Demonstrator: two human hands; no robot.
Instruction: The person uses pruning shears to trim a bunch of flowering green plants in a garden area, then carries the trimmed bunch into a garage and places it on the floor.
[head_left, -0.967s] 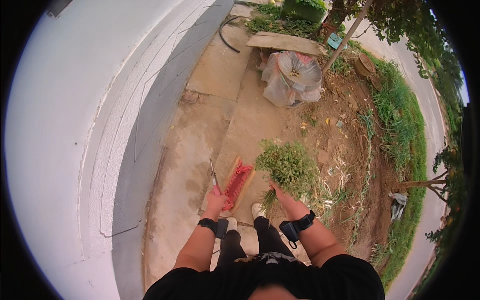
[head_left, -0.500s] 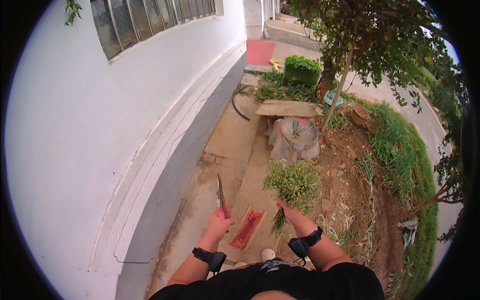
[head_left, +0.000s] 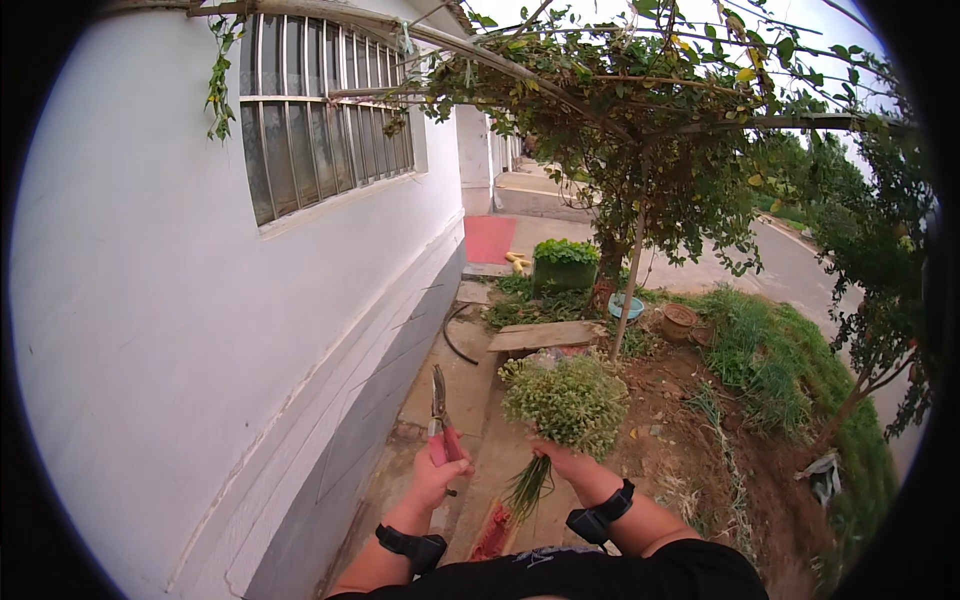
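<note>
At six o'clock, a red, wood-edged object (head_left: 492,540) is partly hidden by stems (head_left: 528,492); the bushy green bunch (head_left: 565,402) is clasped by the right hand's (head_left: 570,464) curled fingers, shears (head_left: 439,398) by the left hand's (head_left: 437,476).

My left hand (head_left: 432,484) grips red-handled pruning shears (head_left: 438,412), blades pointing forward; my right hand (head_left: 566,461) clasps 1 leafy bunch (head_left: 565,402) by its stems (head_left: 527,492). To my left, 1 barred window (head_left: 325,125) sits in a white wall (head_left: 160,300).

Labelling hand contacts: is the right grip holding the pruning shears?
No, the left grip holds the pruning shears, while the right grip holds the leafy bunch.
</note>
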